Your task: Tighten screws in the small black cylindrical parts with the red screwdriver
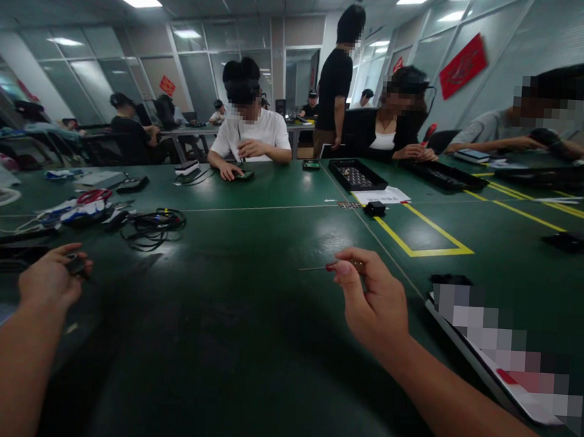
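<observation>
My right hand (370, 300) hovers over the dark green table (246, 321), fingers closed on a thin screwdriver (318, 268) whose metal shaft points left. My left hand (53, 278) is at the left, pinching a small dark part (77, 266) between thumb and fingers; what the part is cannot be made out. The two hands are well apart, with bare table between them.
A tangle of black cables (153, 226) and red-handled tools (93, 196) lie at the far left. A yellow taped rectangle (419, 236), a black parts tray (356, 176) and a small black box (374, 208) sit ahead right. A flat device (491, 362) lies by my right forearm. Several people sit across.
</observation>
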`<state>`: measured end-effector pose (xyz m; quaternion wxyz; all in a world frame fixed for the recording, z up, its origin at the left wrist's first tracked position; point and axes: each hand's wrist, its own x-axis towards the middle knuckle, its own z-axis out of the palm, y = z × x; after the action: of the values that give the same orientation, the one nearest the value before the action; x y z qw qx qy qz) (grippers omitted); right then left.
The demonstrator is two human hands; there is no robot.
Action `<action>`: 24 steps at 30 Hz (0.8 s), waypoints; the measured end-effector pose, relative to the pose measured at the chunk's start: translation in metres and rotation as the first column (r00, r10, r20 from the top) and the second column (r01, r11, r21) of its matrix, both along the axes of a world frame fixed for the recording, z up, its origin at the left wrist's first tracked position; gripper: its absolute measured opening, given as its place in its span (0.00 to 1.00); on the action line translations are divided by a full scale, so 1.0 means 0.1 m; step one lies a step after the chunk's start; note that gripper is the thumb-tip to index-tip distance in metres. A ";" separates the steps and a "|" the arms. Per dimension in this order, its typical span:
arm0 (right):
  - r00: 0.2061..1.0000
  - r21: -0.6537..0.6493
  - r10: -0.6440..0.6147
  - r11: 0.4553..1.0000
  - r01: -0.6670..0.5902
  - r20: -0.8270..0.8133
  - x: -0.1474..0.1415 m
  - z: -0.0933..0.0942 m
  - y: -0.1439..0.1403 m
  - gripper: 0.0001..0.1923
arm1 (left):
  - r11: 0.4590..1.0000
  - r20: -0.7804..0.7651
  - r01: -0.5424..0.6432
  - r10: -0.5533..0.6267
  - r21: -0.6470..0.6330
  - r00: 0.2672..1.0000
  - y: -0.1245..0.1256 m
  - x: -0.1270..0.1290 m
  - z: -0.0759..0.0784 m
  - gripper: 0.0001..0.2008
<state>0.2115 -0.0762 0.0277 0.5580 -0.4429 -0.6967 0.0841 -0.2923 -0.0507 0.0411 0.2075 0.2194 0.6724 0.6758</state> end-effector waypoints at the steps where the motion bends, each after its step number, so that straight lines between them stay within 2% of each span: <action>1: 1.000 -0.003 -0.006 1.000 0.006 -0.006 0.00 0.00 0.00 0.08 | 1.000 0.011 -0.017 0.017 -0.007 1.000 0.00 0.02 0.00 0.17; 3: 1.000 -0.009 -0.016 1.000 0.016 -0.023 0.00 -0.02 0.01 0.08 | 0.997 0.037 -0.073 0.073 -0.020 0.997 0.01 0.06 0.01 0.17; 7: 0.995 -0.086 -0.020 0.996 0.011 -0.095 0.00 -0.05 0.05 0.09 | 0.998 0.095 -0.059 0.056 0.035 0.994 0.04 0.16 0.05 0.17; 11: 0.985 -0.193 0.006 0.980 -0.039 -0.171 -0.02 -0.09 0.10 0.11 | 0.974 0.156 0.091 -0.125 0.206 0.980 0.13 0.34 0.11 0.17; 15: 0.988 -0.228 0.028 0.971 -0.063 -0.154 -0.03 -0.11 0.10 0.11 | 0.929 0.151 0.267 -0.311 0.256 0.938 0.26 0.81 0.12 0.17; 18: 0.989 -0.225 0.045 0.971 -0.077 -0.143 -0.02 -0.11 0.10 0.11 | 0.841 0.099 0.480 -0.515 0.248 0.851 0.34 1.33 0.05 0.15; 20: 0.989 -0.218 0.045 0.973 -0.076 -0.143 -0.02 -0.11 0.10 0.11 | 0.761 0.042 0.592 -0.622 0.264 0.782 0.36 1.69 -0.01 0.10; 22: 0.988 -0.218 0.044 0.973 -0.075 -0.147 -0.03 -0.10 0.09 0.10 | 0.649 -0.040 0.725 -0.738 0.231 0.674 0.37 2.02 -0.10 0.10; 24: 0.988 -0.225 0.049 0.971 -0.082 -0.147 -0.04 -0.07 0.07 0.10 | 0.537 -0.151 0.835 -0.822 0.119 0.550 0.35 2.32 -0.19 0.15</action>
<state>0.2078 -0.0688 0.0205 0.5472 -0.4745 -0.6555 0.2138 -0.0603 -0.0153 0.0219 0.4563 0.5543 0.4330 0.5450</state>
